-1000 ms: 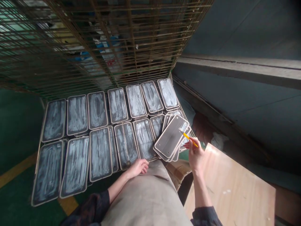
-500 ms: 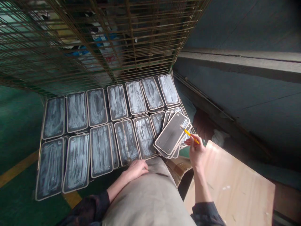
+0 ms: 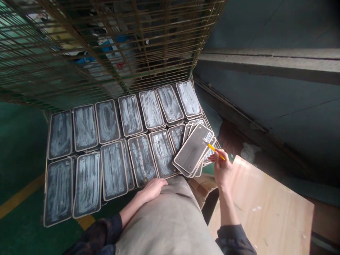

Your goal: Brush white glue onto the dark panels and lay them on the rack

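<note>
My right hand (image 3: 222,170) is closed around a slim yellow-handled brush (image 3: 212,147). The brush's pale tip touches the upper right end of a dark rounded plate (image 3: 193,148) with a light rim. That end carries a small white smear; the rest of the plate's face is dark. It lies tilted on top of a few fanned-out plates. My left hand (image 3: 152,190) rests on my knee by the front edge of the wire shelf, fingers stretched out and holding nothing. Beside it lies a white-streaked plate (image 3: 142,159).
Two rows of white-streaked plates (image 3: 86,184) cover the wire shelf. Above it leans a wire rack (image 3: 164,42). At right stands a pale wooden board (image 3: 268,209), with a cardboard box (image 3: 203,186) beside it. A grey wall (image 3: 278,106) rises behind.
The view has shifted slightly. My right hand keeps the brush at nearly the same place on the top plate. My left hand stays on my knee.
</note>
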### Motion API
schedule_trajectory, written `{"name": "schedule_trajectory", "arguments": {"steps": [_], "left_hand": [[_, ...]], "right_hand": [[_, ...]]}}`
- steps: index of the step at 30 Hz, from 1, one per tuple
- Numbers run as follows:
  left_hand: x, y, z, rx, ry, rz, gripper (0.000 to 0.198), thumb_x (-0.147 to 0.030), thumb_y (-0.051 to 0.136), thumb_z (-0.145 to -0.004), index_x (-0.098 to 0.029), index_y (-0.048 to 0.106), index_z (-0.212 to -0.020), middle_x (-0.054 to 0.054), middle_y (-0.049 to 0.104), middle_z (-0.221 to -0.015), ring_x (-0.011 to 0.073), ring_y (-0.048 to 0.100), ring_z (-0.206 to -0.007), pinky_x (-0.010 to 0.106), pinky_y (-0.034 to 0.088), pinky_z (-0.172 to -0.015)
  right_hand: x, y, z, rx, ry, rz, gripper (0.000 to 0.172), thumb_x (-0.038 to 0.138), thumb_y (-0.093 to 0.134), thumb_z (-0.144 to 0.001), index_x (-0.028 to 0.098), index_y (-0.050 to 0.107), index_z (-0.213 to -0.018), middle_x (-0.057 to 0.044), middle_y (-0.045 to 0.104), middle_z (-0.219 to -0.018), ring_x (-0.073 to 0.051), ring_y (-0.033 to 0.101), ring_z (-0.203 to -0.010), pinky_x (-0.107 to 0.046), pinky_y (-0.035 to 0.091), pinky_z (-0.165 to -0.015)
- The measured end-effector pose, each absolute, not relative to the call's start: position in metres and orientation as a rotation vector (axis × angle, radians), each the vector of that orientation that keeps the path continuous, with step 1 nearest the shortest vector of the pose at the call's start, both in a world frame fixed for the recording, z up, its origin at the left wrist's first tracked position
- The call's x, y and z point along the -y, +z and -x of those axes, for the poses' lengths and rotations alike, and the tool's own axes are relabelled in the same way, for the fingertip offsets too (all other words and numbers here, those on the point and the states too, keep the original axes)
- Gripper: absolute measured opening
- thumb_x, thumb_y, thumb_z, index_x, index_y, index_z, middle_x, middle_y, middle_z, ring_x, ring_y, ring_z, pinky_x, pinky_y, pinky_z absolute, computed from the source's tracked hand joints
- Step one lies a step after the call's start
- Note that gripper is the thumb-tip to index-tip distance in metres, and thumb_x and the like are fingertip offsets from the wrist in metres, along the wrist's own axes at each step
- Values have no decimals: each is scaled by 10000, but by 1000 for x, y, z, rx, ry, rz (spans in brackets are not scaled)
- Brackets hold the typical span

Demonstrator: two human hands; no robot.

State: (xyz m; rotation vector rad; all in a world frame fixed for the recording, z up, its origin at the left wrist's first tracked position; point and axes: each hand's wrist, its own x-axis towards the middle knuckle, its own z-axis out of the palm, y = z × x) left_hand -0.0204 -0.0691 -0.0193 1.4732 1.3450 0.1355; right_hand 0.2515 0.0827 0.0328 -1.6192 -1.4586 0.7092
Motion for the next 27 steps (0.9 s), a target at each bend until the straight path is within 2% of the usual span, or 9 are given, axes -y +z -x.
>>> {"name": "schedule_trajectory", "arguments": {"steps": [3, 5, 7, 10, 12, 16, 20, 24, 27], "left_hand": [[66, -18, 18, -1352, 157, -1445, 278, -276, 409, -876, -205, 669, -946, 42, 703, -826, 172, 639, -750, 248, 430, -704], [63, -18, 16, -1437, 123, -1441, 267, -332, 439, -870, -196, 666, -837, 21, 669, -676, 160, 607, -642, 237, 411, -642], [60, -18, 15, -1539, 85, -1460, 241, -358, 503, -835, -191, 649, -742, 13, 633, -610, 159, 583, -613, 234, 389, -615], [55, -18, 14, -1501, 102, -1534, 162, -213, 504, -798, -203, 665, -788, 22, 652, -726, 157, 592, -690, 234, 383, -639], [51, -16, 13, -1391, 156, -1565, 244, -102, 454, -756, -210, 671, -792, 22, 654, -798, 144, 593, -722, 232, 387, -661], [40, -14, 3, -1335, 387, -1520, 205, -79, 435, -714, -175, 596, -631, 14, 613, -712, 119, 559, -665, 227, 399, -648], [28, -25, -10, -1333, 616, -1110, 112, -209, 465, -768, -164, 554, -717, 4, 583, -628, 110, 557, -555, 205, 413, -512], [13, -37, -15, -1426, 665, -799, 306, -461, 483, -800, -171, 500, -703, -34, 514, -488, 95, 500, -398, 177, 363, -375], [1, -42, -18, -1627, 704, -867, 323, -497, 544, -756, -187, 467, -704, -68, 472, -456, 78, 448, -347, 164, 328, -340]], "right_hand": [[-83, 33, -253, 1449, 709, 1612, 324, 454, 479, -889, 187, 577, -1046, -14, 657, -708, -156, 670, -586, -280, 555, -586], [-84, 33, -253, 1442, 706, 1607, 333, 467, 481, -885, 190, 580, -1041, -15, 656, -703, -157, 669, -584, -279, 553, -585], [-84, 34, -254, 1439, 709, 1609, 335, 470, 480, -884, 190, 580, -1038, -13, 653, -694, -156, 667, -582, -277, 551, -584], [-85, 34, -255, 1439, 730, 1617, 319, 453, 478, -891, 191, 577, -1045, -10, 653, -700, -153, 668, -593, -272, 548, -589], [-85, 35, -255, 1438, 731, 1623, 313, 447, 482, -891, 190, 579, -1041, -11, 655, -700, -154, 670, -594, -269, 545, -586], [-86, 37, -255, 1454, 730, 1631, 320, 456, 478, -890, 191, 582, -1038, -13, 666, -702, -155, 671, -592, -266, 543, -576], [-91, 36, -257, 1494, 734, 1625, 294, 431, 464, -903, 199, 580, -1043, -6, 668, -698, -148, 669, -601, -262, 542, -589], [-102, 32, -263, 1534, 681, 1631, 284, 417, 457, -907, 196, 581, -1037, -5, 663, -689, -146, 661, -585, -261, 534, -575], [-116, 29, -268, 1604, 642, 1618, 277, 401, 444, -912, 199, 578, -1045, -10, 665, -709, -147, 658, -604, -264, 531, -585]]}}
